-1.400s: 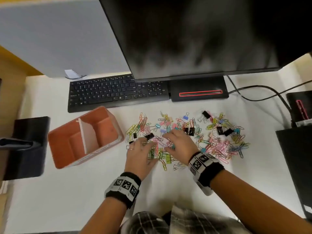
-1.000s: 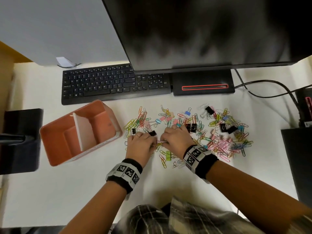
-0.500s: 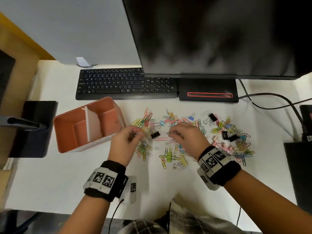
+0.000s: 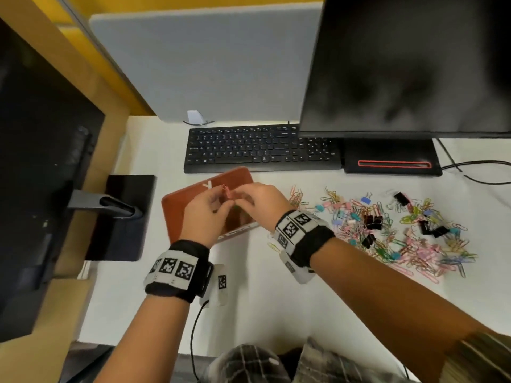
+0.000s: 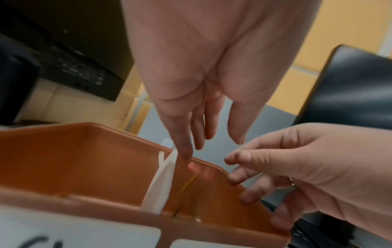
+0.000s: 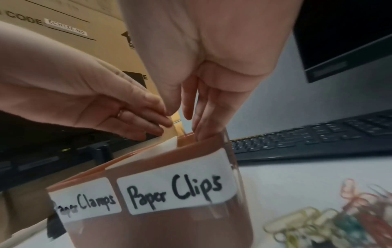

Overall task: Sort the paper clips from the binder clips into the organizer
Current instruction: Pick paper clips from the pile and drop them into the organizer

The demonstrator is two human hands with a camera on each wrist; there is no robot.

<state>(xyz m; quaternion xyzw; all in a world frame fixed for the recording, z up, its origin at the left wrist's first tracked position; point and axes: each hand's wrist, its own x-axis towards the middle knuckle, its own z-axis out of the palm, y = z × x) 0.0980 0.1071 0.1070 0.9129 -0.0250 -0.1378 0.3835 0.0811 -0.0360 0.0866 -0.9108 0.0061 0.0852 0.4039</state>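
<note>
The orange organizer (image 4: 177,214) stands left of the pile, with a white divider (image 5: 161,181) and front labels "Paper Clamps" (image 6: 84,206) and "Paper Clips" (image 6: 176,193). Both hands hover over its right compartment. My left hand (image 4: 213,205) points its fingers (image 5: 184,149) straight down. My right hand (image 4: 249,199) is beside it, its fingers loose and holding nothing. A pink paper clip (image 5: 199,169) and a yellow one (image 5: 188,182) blur below the fingertips inside that compartment. The mixed pile of coloured paper clips (image 4: 414,252) and black binder clips (image 4: 372,219) lies to the right.
A black keyboard (image 4: 260,150) and the monitor base (image 4: 392,158) sit behind the organizer, under a large monitor (image 4: 409,64). A second monitor's stand (image 4: 121,217) is at the left. Cables (image 4: 475,172) run at the far right. Stray clips (image 4: 273,247) lie by my right wrist.
Both hands left the pile and moved left to above the organizer. The fingers that pinched clips have spread, and the clips are dropping in. The view has swung left.
</note>
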